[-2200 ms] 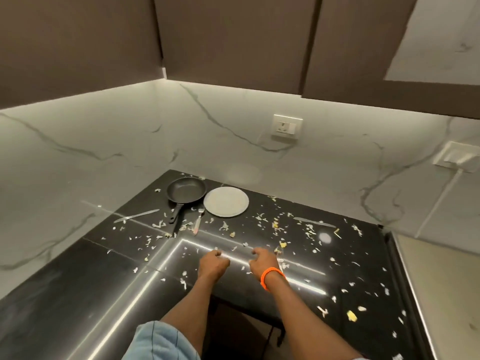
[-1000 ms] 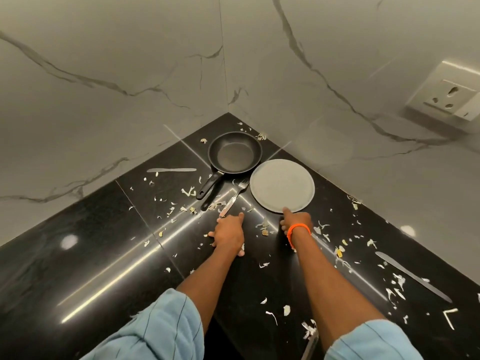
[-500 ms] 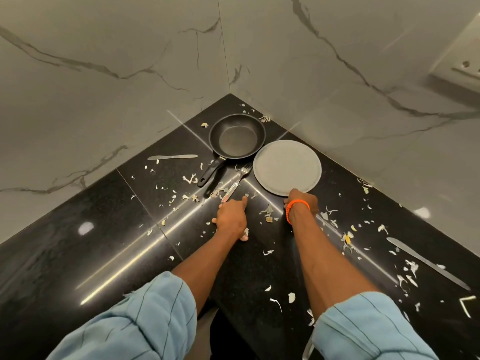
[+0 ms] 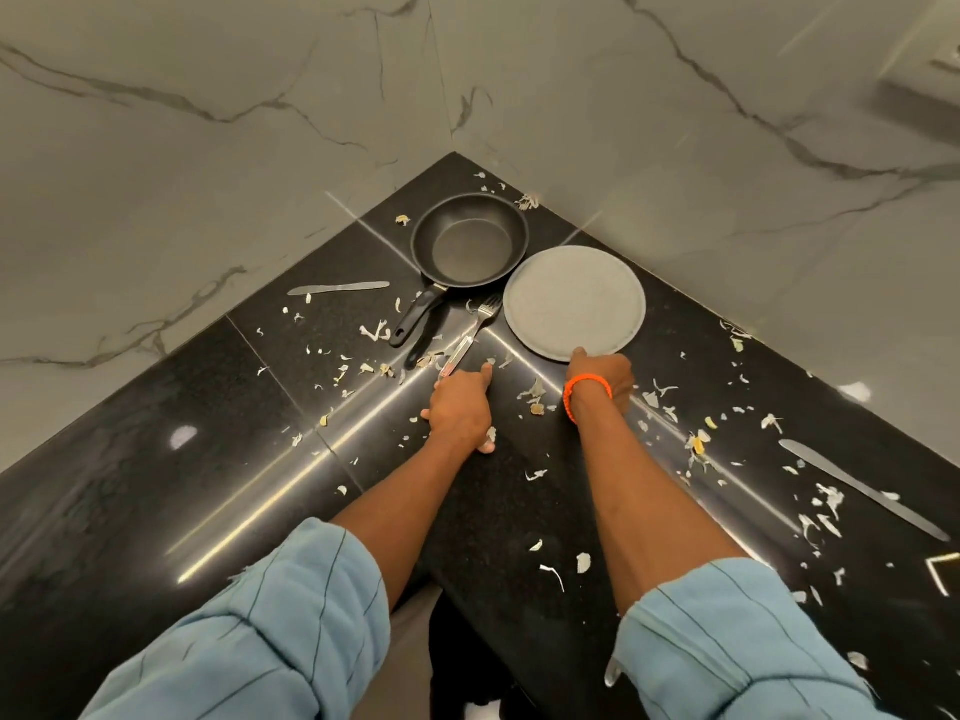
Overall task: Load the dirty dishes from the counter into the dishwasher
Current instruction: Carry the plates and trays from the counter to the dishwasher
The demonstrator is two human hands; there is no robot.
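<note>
1. We're leaning over the black counter (image 4: pixel 156 491) corner, both arms stretched out toward the dishes.
2. Our left hand (image 4: pixel 460 410) lies flat on the stone, index finger out, its tip right by the handle end of the fork (image 4: pixel 470 337). Can't tell if it's actually touching. Nothing gripped.
3. Our right hand (image 4: pixel 602 374), orange band (image 4: pixel 584 389) at the wrist, is at the near rim of the grey plate (image 4: pixel 574 301). Fingers are hidden behind the hand, so we can't say if they've clamped the edge.
4. The black frying pan (image 4: pixel 470 241) sits just beyond the left hand, handle pointing back at us, beside the plate.
5. Peel scraps (image 4: pixel 535 394) lie between and around both hands.
6. No brand, label or writing readable on anything.
</note>
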